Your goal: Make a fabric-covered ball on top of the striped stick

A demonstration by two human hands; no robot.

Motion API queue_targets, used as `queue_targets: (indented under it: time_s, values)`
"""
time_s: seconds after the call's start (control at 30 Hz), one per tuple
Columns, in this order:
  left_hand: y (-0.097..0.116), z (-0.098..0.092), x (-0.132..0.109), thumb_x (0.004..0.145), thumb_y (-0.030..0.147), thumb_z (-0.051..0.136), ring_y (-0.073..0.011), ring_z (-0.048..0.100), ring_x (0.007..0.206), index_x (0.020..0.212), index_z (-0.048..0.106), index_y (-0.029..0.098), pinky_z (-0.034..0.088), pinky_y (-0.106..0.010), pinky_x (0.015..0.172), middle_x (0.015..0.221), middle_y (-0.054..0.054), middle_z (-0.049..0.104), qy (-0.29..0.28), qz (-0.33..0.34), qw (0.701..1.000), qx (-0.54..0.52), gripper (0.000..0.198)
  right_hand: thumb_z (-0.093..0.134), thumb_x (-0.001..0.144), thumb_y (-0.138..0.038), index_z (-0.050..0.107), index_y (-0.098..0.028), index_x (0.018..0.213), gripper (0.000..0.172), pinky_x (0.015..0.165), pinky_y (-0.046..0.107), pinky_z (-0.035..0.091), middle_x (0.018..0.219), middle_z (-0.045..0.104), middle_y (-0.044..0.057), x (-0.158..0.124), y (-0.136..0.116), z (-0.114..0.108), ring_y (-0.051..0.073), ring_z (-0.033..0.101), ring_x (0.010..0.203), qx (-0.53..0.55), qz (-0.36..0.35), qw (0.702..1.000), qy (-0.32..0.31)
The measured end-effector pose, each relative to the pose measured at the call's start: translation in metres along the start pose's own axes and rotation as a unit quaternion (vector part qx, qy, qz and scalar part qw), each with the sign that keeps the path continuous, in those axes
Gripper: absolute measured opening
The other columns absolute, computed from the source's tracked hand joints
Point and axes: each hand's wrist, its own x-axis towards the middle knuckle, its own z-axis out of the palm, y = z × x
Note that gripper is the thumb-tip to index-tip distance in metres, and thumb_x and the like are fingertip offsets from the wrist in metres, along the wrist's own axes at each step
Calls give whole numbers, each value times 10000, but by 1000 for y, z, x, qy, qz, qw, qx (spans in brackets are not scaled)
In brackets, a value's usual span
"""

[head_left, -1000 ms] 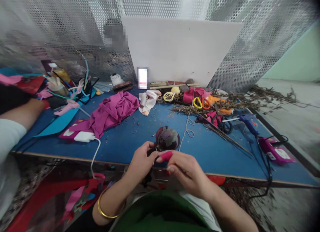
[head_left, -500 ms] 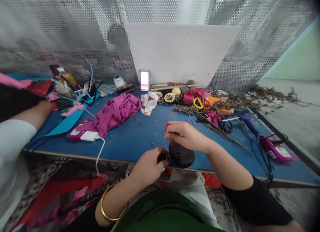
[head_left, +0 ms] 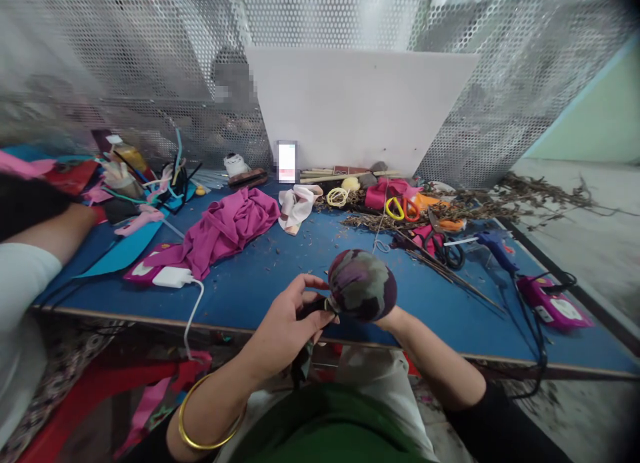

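A round ball covered in camouflage-patterned cloth (head_left: 361, 286) is held over the front edge of the blue table, its gathered neck pointing left. The thumb and fingers of my left hand (head_left: 295, 316) pinch that dark neck of cloth, and a loose tail of the same cloth (head_left: 301, 364) hangs below them. My right hand (head_left: 393, 320) is behind and under the ball; only its wrist side shows, and the fingers are hidden by the ball.
On the blue table (head_left: 260, 270) lie a magenta cloth (head_left: 233, 223), a purple power strip with a white charger (head_left: 173, 276), scissors (head_left: 404, 210), dried twigs (head_left: 370, 220) and a blue glue gun (head_left: 496, 250). A phone (head_left: 287, 162) stands at the back. Another person's arm (head_left: 55, 240) reaches in at left.
My right hand has gone from above the ball to behind and under it. The ball has come up and turned, showing its patterned side. My left hand still grips the neck.
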Motion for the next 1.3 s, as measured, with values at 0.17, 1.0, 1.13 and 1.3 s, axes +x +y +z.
queue_targets:
  time_s: [0.17,1.0,1.13,1.3]
  values:
    - [-5,-6,8,765,369,675,-47,432,468,912,586,142,284,-192,449,719,-3,605,12,-22,996,-82,284,491,931,-344,557,-184,602,371,534,248,391,570,491,-17,-42,5,11,122,454,548,-105,28,994,-4]
    - [-29,15,25,641,363,680,-92,469,496,774,603,157,396,-219,484,652,17,608,157,-12,988,-8,257,419,970,-307,427,-191,619,369,520,241,311,583,426,-26,-67,-33,59,104,386,544,-86,-92,987,95]
    - [-35,14,22,726,327,616,-127,529,560,831,602,173,427,-246,554,708,0,644,193,28,978,68,187,470,911,-521,362,-219,642,420,397,218,193,570,302,-65,-57,-23,58,92,232,465,192,93,954,212]
    - [-35,20,13,818,277,566,-204,641,861,933,604,211,458,-283,774,904,-38,706,215,123,946,210,139,500,780,-733,395,-223,709,526,380,192,193,614,246,-77,-44,-30,48,88,220,470,372,189,874,250]
